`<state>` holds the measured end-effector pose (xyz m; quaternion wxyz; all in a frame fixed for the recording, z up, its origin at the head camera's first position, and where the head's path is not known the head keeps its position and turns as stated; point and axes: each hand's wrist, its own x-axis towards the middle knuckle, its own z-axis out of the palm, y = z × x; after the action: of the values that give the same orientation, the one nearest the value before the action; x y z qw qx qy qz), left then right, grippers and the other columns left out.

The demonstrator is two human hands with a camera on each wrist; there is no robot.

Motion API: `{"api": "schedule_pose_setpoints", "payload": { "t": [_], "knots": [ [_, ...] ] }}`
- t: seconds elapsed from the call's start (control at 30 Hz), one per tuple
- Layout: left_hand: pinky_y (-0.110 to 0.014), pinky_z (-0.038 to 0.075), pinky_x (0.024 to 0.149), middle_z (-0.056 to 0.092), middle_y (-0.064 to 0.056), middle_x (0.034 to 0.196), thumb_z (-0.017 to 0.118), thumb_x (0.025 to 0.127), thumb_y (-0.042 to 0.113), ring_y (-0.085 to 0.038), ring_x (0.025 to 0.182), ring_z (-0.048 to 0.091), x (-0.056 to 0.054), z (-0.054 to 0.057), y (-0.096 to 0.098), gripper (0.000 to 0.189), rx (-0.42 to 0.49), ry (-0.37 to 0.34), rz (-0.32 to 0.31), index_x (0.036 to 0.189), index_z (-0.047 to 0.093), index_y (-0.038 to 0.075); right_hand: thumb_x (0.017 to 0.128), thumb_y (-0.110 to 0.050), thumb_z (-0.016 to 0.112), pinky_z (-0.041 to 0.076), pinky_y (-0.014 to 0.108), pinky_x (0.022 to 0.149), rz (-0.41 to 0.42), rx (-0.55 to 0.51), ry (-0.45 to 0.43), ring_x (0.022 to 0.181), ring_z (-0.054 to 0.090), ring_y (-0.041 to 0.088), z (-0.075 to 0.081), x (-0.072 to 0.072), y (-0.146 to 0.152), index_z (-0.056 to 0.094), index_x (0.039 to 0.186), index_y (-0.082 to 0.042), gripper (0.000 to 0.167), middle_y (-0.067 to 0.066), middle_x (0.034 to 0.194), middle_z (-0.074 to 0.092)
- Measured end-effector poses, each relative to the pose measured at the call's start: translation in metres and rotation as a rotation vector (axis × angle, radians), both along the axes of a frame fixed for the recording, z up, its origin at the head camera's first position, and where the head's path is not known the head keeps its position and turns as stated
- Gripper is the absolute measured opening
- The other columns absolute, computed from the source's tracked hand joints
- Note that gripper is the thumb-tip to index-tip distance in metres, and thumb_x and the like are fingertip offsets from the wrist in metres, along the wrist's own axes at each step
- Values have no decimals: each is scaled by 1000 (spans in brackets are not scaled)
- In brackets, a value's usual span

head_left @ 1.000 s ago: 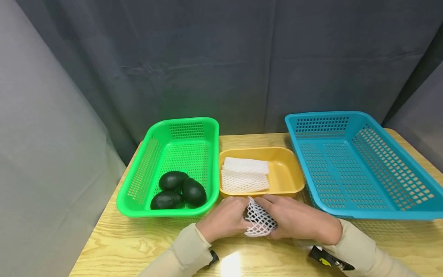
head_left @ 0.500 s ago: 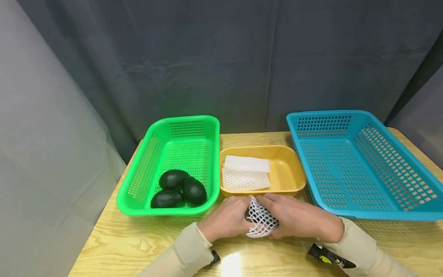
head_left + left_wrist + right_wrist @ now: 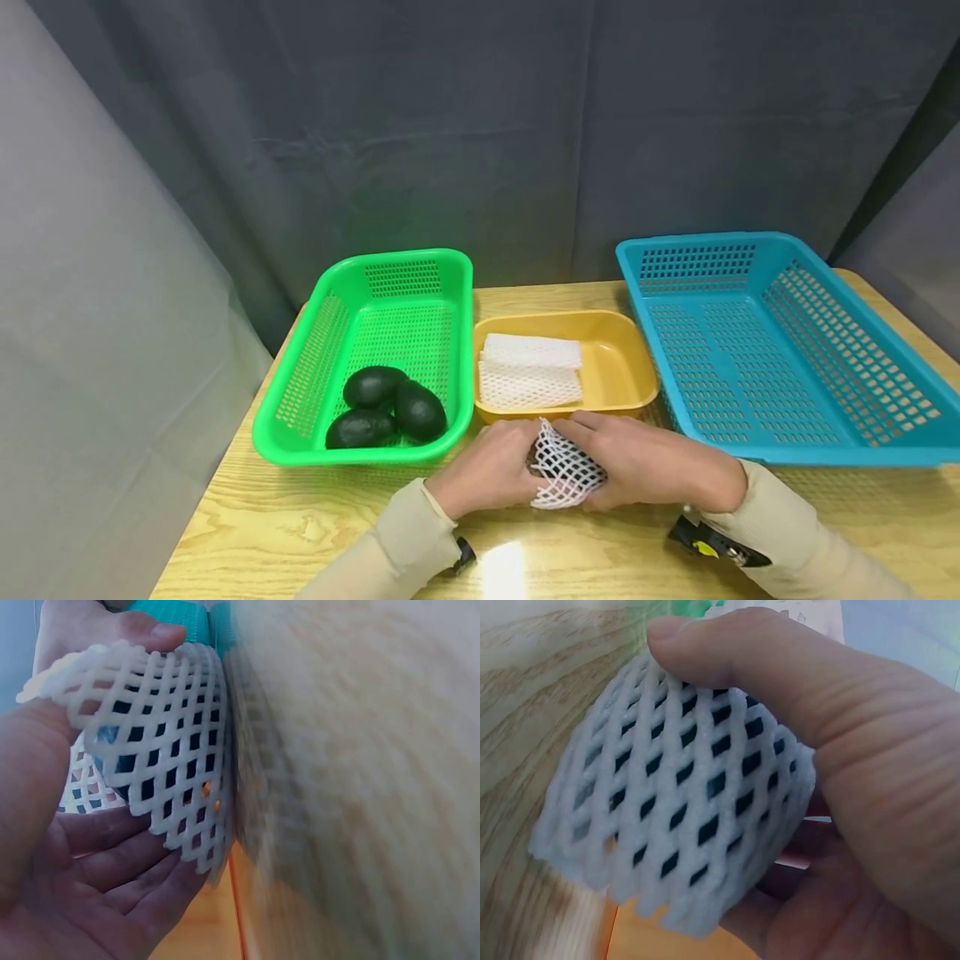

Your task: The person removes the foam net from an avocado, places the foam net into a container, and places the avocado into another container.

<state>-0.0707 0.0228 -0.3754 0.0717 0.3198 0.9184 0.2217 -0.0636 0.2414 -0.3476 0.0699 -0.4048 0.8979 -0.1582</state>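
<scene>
A white foam net sleeve (image 3: 566,477) is stretched around a dark avocado, which shows through its mesh. My left hand (image 3: 491,468) grips the sleeve from the left. From the right, my right hand (image 3: 645,462) holds it, the thumb lying over the mesh in the right wrist view. Close up, the foam net (image 3: 169,750) flares at its edge, with left fingers behind it. Both hands are just in front of a yellow tray (image 3: 622,371) holding folded white foam nets (image 3: 531,387). Several fingertips are hidden behind the sleeve.
A green basket (image 3: 266,417) at the left holds three dark avocados (image 3: 420,412). To the right is a blue basket (image 3: 720,362) with nothing seen in it. All stand on a wooden table (image 3: 300,533), with a dark curtain (image 3: 450,125) behind.
Both hands keep hold of the netted avocado in nearly the same place. The head view has shifted slightly; the baskets and the tray stay put.
</scene>
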Motion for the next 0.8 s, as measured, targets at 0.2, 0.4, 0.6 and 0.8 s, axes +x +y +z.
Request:
{"api": "schedule_pose_setpoints", "payload": {
  "t": [0.2,0.4,0.6,0.8],
  "knots": [
    [-13,42,60,63,9,84,82,80,25,-1,70,54,-1,0,-1,28,15,-4,3,98,63,17,71,-29,90,59,33,87,-23,14,8,100,65,10,2,1,1,57,141,-6,81,1,122,66],
    [-12,41,59,62,10,82,83,78,23,0,70,53,0,1,-2,28,40,10,4,96,62,17,71,-29,89,58,30,81,-25,19,20,95,63,8,6,2,3,56,143,-5,82,2,121,66],
    [-12,44,64,67,9,89,82,80,26,0,75,56,0,2,-2,32,45,21,-12,105,65,16,75,-30,88,58,31,80,-11,25,56,96,64,9,9,3,4,55,144,-5,80,3,123,66],
    [-11,46,67,68,8,93,82,81,28,0,78,57,0,2,-2,35,54,5,-15,109,65,15,76,-30,87,59,34,83,-22,53,80,98,66,13,13,5,5,54,145,-6,79,3,125,66]
  ]
}}
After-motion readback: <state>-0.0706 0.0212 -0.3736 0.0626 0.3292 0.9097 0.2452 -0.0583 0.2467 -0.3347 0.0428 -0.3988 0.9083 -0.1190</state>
